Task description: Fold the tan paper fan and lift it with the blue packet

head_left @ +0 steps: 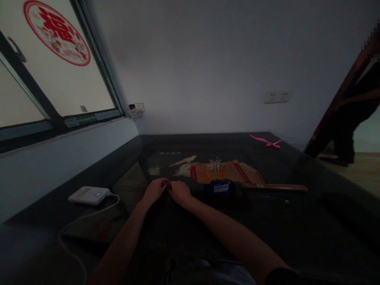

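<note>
Left hand (157, 188) meets right hand (179, 192)!
Both curl inward over the desk (208, 142), any hold impossible to tell; blue box (221, 189) sits right, seemingly leaving them room.

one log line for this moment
left hand and right hand: close together | holding: cannot tell | rightward: blue packet, woven fan | leftward: white power bank

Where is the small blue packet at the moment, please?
In the head view, the blue packet lies on the dark table, to the right of the right hand, on the near side of the woven fan.
</note>
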Tool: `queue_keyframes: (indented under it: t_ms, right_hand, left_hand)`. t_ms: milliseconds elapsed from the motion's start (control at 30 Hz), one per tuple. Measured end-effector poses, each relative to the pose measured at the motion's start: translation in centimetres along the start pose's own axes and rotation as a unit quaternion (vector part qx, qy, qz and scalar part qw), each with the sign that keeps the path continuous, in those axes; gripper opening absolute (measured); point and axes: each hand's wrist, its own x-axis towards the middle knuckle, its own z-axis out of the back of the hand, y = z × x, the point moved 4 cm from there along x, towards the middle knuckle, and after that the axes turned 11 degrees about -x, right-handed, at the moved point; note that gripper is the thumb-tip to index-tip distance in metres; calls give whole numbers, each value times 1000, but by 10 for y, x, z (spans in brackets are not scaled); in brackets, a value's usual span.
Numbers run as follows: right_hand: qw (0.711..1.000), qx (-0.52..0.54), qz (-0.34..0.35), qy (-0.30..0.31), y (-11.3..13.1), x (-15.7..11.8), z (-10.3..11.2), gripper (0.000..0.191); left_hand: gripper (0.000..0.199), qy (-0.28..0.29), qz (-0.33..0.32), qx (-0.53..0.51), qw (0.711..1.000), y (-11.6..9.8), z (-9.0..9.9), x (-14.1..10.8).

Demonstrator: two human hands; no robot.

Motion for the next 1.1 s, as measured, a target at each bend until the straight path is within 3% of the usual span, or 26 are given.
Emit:
queue_keyframes:
  t_ms: [433, 700, 867, 1100]
  right_hand:
    - [998, 56, 22, 10, -16, -3, 4, 27]
    - [998, 37, 50, 4, -22, -11, 4, 28]
    - [997, 14, 76, -14, -14, -18, 10, 28]
    - [953, -91, 264, -115, 21, -41, 11, 30]
  left_hand:
    - [25, 10, -14, -19, 1000, -1, 0, -2]
    - [23, 2, -18, -4, 1000, -3, -1, -2]
    - [23, -3, -23, 19, 1000, -3, -2, -3]
    - [28, 5, -40, -1, 999, 4, -2, -1]
